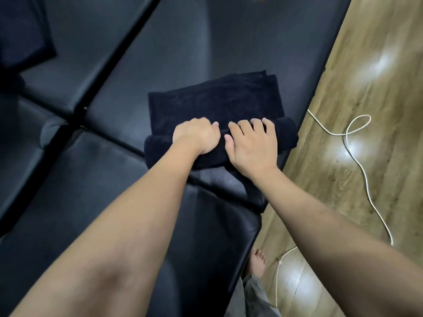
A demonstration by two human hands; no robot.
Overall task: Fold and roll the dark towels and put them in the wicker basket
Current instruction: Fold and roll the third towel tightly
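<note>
A dark towel (215, 104) lies folded on the black padded table (183, 42). Its near end is rolled into a thick cylinder, and the flat part stretches away from me. My left hand (196, 136) is curled over the left half of the roll, fingers tucked around it. On the right half rests my right hand (251, 145), fingers spread and pressing down on the cloth. The wicker basket is not in view.
Another dark folded cloth (23, 30) sits at the far left on the padding. The table's right edge drops to a wooden floor (366, 88) where a white cord (357, 133) loops. My bare foot (258, 261) stands beside the table.
</note>
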